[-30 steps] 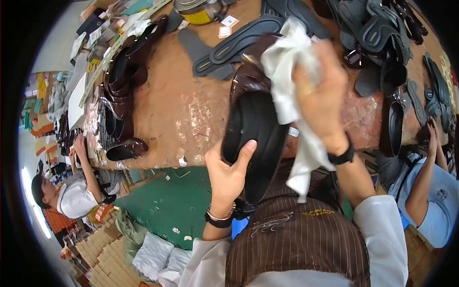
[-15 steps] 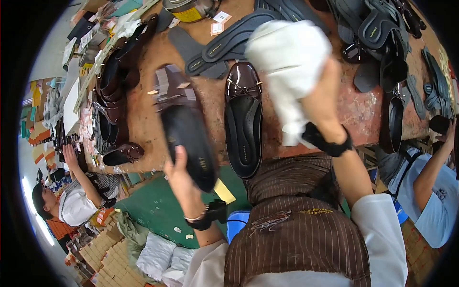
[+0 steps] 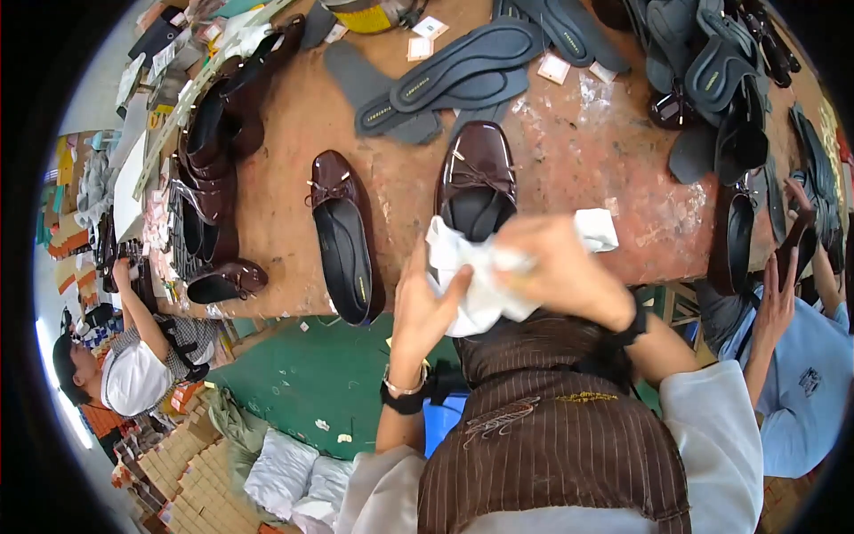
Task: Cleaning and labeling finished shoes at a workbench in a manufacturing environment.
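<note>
A glossy dark red ballet-style shoe (image 3: pixel 477 160) with a thin bow points its toe away from me over the near table edge. My left hand (image 3: pixel 425 307) closes around its heel end, thumb over a white cloth (image 3: pixel 485 298) bunched there. The same cloth is pinched in my right hand (image 3: pixel 560 271), blurred slightly by motion and pressed against the shoe's opening. The cloth hides the shoe's heel and much of its inside. Apart from both hands, the matching shoe (image 3: pixel 345 236) stands to the left, its black insole showing.
Grey insoles (image 3: pixel 454 76) lie in a loose pile at the back, beside small paper tags (image 3: pixel 553 68). More dark shoes (image 3: pixel 212 142) line the left side. Insoles and shoes (image 3: pixel 734 116) crowd the right. Co-workers (image 3: pixel 142 365) are at both sides.
My left hand has set the other shoe down on the left and moved to the middle shoe. My right hand has brought the cloth down and nearer, onto that shoe.
</note>
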